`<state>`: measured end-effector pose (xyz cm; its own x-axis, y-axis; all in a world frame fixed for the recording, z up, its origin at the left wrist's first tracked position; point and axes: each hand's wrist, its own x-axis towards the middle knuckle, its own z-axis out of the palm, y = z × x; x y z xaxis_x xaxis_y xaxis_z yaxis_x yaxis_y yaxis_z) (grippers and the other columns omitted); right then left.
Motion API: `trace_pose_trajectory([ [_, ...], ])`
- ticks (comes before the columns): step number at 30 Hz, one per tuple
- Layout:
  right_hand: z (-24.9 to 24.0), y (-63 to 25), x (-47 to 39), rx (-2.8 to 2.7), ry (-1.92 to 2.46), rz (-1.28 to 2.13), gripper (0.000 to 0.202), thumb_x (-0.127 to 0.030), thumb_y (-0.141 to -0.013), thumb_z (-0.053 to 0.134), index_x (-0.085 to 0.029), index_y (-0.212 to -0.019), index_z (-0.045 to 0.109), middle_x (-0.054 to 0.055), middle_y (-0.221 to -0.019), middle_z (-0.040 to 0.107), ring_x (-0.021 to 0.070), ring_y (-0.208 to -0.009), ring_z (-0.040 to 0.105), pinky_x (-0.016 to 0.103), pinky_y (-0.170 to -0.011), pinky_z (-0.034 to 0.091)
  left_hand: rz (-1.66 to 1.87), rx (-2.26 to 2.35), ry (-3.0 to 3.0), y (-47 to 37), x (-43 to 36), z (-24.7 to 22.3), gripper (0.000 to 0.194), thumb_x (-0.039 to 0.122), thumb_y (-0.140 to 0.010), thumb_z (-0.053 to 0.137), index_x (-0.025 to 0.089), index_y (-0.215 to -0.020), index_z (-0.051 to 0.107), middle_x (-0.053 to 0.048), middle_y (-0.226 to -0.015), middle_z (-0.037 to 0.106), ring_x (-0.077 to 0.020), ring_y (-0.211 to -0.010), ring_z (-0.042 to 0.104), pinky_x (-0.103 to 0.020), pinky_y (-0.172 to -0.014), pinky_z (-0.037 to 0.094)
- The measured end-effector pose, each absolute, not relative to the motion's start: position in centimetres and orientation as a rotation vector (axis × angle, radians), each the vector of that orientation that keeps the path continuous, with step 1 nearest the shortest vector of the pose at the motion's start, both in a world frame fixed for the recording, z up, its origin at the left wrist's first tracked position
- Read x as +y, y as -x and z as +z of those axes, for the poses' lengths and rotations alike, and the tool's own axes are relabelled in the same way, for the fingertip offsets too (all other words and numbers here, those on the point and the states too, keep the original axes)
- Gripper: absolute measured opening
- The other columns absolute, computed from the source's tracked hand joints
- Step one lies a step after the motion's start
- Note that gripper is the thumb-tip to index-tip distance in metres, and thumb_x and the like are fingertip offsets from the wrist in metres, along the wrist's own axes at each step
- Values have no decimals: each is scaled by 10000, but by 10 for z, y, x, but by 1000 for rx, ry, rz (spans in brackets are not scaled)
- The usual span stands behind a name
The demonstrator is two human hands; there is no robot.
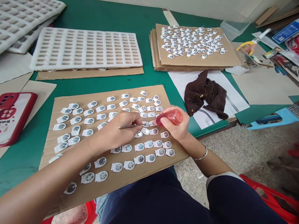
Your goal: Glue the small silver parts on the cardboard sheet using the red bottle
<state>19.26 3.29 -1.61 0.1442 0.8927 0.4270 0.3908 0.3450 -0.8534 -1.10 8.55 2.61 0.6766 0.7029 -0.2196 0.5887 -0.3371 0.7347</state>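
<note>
My left hand (122,129) is closed around a thin metal tool (128,126), which looks like tweezers, its tip mostly hidden by the fingers. My right hand (181,128) wraps round a red translucent squeeze bottle (174,117), its nozzle pointing left and down. Both tips meet near a small round silver-coloured piece with a white tab (146,124). Many similar pieces lie in loose rows on a brown cardboard sheet (130,183) under my hands. The sheet's near edge reaches over my lap.
A white gridded foam tray (86,48) lies behind on cardboard. Stacked cardboard (187,62) at the back right carries more pieces. A dark brown cloth (205,93) rests on printed paper. A red-cased phone (16,116) is at left, a blue stool (275,118) at right.
</note>
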Motion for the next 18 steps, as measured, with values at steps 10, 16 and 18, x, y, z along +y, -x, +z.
trace_pose_trajectory([
  [10, -18, -191, 34, -1508, 1229, 515, 152, -261, -691, 654, -199, -804, 575, 7, -754, 623, 139, -710, 593, 311, -667, 483, 157, 1002, -1999, 12, 84, 27, 108, 217, -777, 501, 171, -746, 593, 26, -620, 576, -73, -537, 475, -184, -495, 357],
  [16, -18, -192, 34, -1521, 1231, 501, 164, -246, -684, 665, -194, -812, 575, 10, -756, 620, 136, -710, 591, 310, -670, 480, 165, 1017, -2021, 11, 84, 25, 90, 209, -770, 512, 179, -731, 587, 35, -610, 575, -65, -523, 468, -185, -492, 351],
  [18, -18, -192, 35, -1523, 1231, 497, 171, -242, -681, 668, -192, -816, 575, 14, -760, 621, 138, -712, 590, 312, -669, 479, 165, 1011, -2027, 11, 84, 25, 86, 204, -769, 512, 183, -733, 586, 40, -608, 572, -62, -519, 467, -181, -485, 347],
])
